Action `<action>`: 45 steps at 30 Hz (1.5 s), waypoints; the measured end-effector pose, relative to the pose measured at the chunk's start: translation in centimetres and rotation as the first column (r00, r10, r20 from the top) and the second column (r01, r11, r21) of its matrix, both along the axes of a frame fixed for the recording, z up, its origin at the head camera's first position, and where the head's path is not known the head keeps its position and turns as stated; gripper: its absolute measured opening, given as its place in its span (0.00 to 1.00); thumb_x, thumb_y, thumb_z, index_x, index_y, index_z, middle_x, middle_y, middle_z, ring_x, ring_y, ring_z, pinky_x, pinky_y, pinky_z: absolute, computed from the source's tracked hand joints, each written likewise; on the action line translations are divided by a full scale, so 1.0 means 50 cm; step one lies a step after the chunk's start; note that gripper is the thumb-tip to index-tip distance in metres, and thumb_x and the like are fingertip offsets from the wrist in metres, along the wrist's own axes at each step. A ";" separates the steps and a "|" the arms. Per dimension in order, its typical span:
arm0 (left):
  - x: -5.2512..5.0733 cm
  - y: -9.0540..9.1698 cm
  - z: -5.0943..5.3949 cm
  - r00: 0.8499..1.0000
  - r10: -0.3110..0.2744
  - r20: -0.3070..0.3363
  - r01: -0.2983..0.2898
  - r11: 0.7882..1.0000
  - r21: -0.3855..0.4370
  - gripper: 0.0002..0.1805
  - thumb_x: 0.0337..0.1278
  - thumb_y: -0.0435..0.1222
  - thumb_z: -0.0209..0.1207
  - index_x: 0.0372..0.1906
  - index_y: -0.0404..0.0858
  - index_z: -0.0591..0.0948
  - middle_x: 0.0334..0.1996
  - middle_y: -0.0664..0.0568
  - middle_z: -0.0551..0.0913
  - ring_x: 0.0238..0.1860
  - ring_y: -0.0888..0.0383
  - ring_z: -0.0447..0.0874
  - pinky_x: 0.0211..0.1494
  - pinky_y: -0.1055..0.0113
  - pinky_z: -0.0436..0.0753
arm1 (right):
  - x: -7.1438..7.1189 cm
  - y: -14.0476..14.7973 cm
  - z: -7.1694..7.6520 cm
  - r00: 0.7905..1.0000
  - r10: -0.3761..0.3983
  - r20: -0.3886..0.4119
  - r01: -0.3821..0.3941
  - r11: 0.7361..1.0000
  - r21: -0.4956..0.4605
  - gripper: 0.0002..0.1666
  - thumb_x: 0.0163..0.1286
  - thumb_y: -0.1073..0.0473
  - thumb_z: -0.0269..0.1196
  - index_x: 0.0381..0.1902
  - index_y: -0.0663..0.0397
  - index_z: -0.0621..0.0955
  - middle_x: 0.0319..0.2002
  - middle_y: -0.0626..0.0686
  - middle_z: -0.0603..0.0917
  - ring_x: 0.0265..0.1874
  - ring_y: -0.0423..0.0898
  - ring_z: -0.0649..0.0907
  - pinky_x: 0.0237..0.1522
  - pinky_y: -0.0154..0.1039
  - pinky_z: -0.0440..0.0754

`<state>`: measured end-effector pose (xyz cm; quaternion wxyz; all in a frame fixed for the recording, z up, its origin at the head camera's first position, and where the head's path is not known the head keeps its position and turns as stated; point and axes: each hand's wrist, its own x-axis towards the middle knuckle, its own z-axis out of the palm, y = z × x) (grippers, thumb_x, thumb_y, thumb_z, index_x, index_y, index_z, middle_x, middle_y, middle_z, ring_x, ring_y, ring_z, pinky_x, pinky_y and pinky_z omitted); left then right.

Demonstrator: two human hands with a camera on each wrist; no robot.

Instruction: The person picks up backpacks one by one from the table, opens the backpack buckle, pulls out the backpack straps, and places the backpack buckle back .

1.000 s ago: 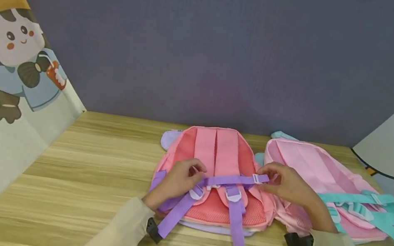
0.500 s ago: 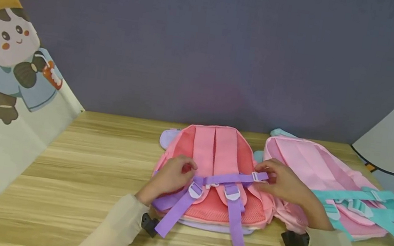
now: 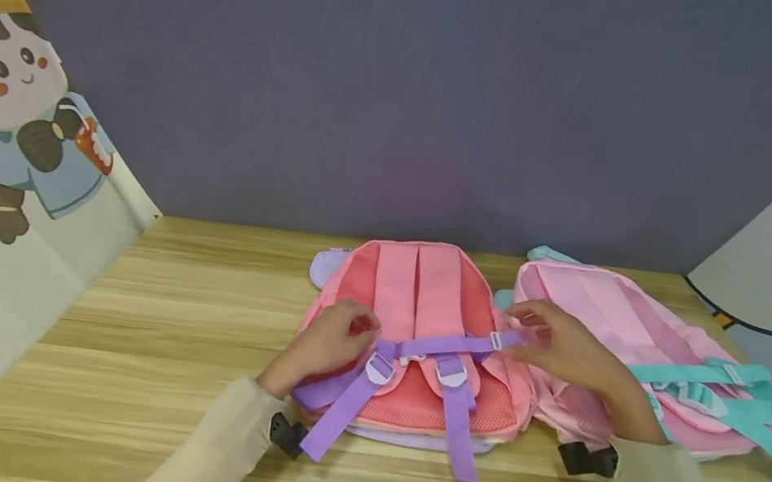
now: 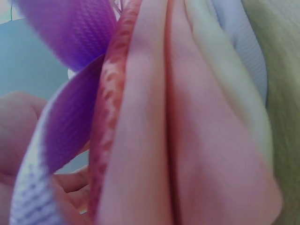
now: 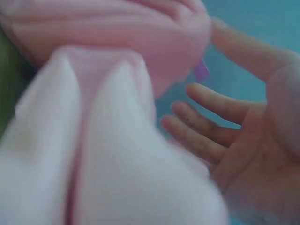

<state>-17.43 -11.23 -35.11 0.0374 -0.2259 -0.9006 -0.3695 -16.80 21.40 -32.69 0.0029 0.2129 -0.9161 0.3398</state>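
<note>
A coral-pink backpack lies back side up on the wooden table. Across its shoulder straps runs a buckled purple chest strap, and two loose purple webbing ends hang toward the front. My left hand is over the bag's left side with fingers loosely bent near the strap's left end. In the left wrist view, those fingers are partly hidden behind a purple webbing loop. My right hand hovers at the strap's right end; in the right wrist view its fingers are spread, holding nothing.
A light-pink backpack with teal straps lies close on the right, against the first bag. A dark grey panel stands behind the table. Printed cartoon panels flank both sides.
My left hand has drawn back left from the chest strap. The right hand's fingers have loosened and spread at the strap's right end. The backpacks stay in place; the head view shifts slightly.
</note>
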 end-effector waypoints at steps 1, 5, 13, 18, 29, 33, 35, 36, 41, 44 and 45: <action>0.000 0.001 0.001 1.000 0.004 -0.007 -0.004 1.000 0.000 0.08 0.55 0.30 0.59 0.40 0.33 0.82 0.38 0.43 0.82 0.44 0.50 0.79 0.50 0.55 0.77 | 0.001 0.007 0.002 1.000 -0.008 -0.013 0.008 1.000 -0.003 0.32 0.60 0.55 0.68 0.57 0.65 0.71 0.54 0.64 0.76 0.54 0.64 0.75 0.55 0.62 0.73; -0.002 0.000 0.004 1.000 0.011 -0.029 -0.010 1.000 0.020 0.08 0.55 0.30 0.59 0.39 0.32 0.82 0.39 0.42 0.82 0.45 0.49 0.79 0.52 0.54 0.77 | 0.005 0.037 0.001 0.997 -0.083 -0.011 0.083 0.996 0.020 0.32 0.68 0.53 0.59 0.63 0.66 0.66 0.60 0.69 0.70 0.60 0.68 0.69 0.57 0.66 0.67; -0.006 -0.011 -0.005 0.990 0.059 -0.124 -0.052 0.997 0.061 0.09 0.49 0.26 0.56 0.38 0.29 0.81 0.40 0.38 0.81 0.47 0.44 0.78 0.54 0.51 0.75 | 0.010 0.082 -0.026 0.990 -0.132 0.053 0.128 0.989 0.077 0.38 0.72 0.50 0.53 0.66 0.76 0.58 0.64 0.76 0.61 0.63 0.73 0.60 0.60 0.69 0.58; -0.006 -0.020 -0.010 0.983 0.097 -0.154 -0.090 0.995 0.053 0.12 0.45 0.26 0.58 0.40 0.30 0.81 0.45 0.37 0.80 0.52 0.42 0.76 0.57 0.49 0.73 | 0.018 0.076 -0.041 0.982 -0.148 0.118 0.133 0.983 0.124 0.45 0.71 0.45 0.53 0.70 0.73 0.54 0.67 0.75 0.58 0.65 0.72 0.60 0.62 0.68 0.58; -0.002 -0.053 -0.017 0.986 0.082 -0.148 -0.080 0.997 0.021 0.14 0.45 0.25 0.58 0.42 0.28 0.81 0.47 0.36 0.80 0.55 0.41 0.74 0.60 0.49 0.71 | 0.021 0.035 -0.039 0.984 -0.147 0.096 0.135 0.983 0.121 0.45 0.70 0.44 0.54 0.69 0.74 0.57 0.67 0.75 0.60 0.65 0.71 0.62 0.63 0.65 0.60; -0.001 -0.070 -0.021 0.983 0.085 -0.162 -0.085 0.996 0.010 0.14 0.44 0.24 0.58 0.41 0.28 0.81 0.47 0.36 0.80 0.54 0.40 0.75 0.60 0.48 0.71 | 0.022 0.014 -0.043 0.987 -0.146 0.071 0.136 0.983 0.126 0.44 0.71 0.44 0.54 0.68 0.75 0.58 0.65 0.75 0.63 0.64 0.71 0.64 0.63 0.64 0.61; -0.001 -0.079 -0.024 0.983 0.086 -0.164 -0.086 0.996 0.002 0.14 0.45 0.24 0.59 0.41 0.28 0.81 0.47 0.36 0.80 0.54 0.40 0.75 0.60 0.48 0.71 | 0.022 0.005 -0.044 0.987 -0.149 0.057 0.140 0.982 0.128 0.43 0.71 0.45 0.54 0.67 0.75 0.59 0.65 0.75 0.64 0.64 0.71 0.64 0.63 0.63 0.62; -0.001 -0.083 -0.025 0.983 0.087 -0.162 -0.088 0.996 0.000 0.14 0.45 0.24 0.59 0.41 0.28 0.81 0.48 0.35 0.79 0.55 0.39 0.74 0.60 0.47 0.71 | 0.023 0.001 -0.045 0.987 -0.149 0.050 0.142 0.982 0.128 0.43 0.71 0.45 0.54 0.67 0.75 0.59 0.65 0.75 0.64 0.64 0.71 0.65 0.63 0.63 0.62; 0.004 -0.108 -0.028 0.983 0.093 -0.161 -0.098 0.995 -0.018 0.14 0.45 0.24 0.60 0.42 0.28 0.81 0.51 0.33 0.78 0.56 0.37 0.73 0.61 0.45 0.70 | 0.024 -0.022 -0.048 0.988 -0.146 0.044 0.140 0.983 0.115 0.42 0.71 0.46 0.54 0.67 0.76 0.60 0.64 0.74 0.65 0.64 0.70 0.66 0.63 0.62 0.63; 0.008 -0.124 -0.027 0.982 0.092 -0.166 -0.098 0.995 -0.029 0.14 0.44 0.23 0.60 0.42 0.27 0.81 0.51 0.32 0.77 0.56 0.36 0.73 0.61 0.44 0.70 | 0.025 -0.040 -0.049 0.988 -0.145 0.053 0.138 0.984 0.116 0.42 0.71 0.46 0.54 0.67 0.76 0.60 0.64 0.74 0.66 0.64 0.69 0.67 0.63 0.62 0.64; 0.009 -0.129 -0.026 0.982 0.090 -0.167 -0.097 0.995 -0.035 0.14 0.44 0.22 0.61 0.42 0.27 0.81 0.51 0.31 0.77 0.56 0.36 0.73 0.61 0.44 0.70 | 0.026 -0.046 -0.049 0.988 -0.145 0.056 0.138 0.983 0.117 0.42 0.71 0.46 0.54 0.67 0.76 0.59 0.64 0.74 0.65 0.64 0.69 0.67 0.63 0.62 0.64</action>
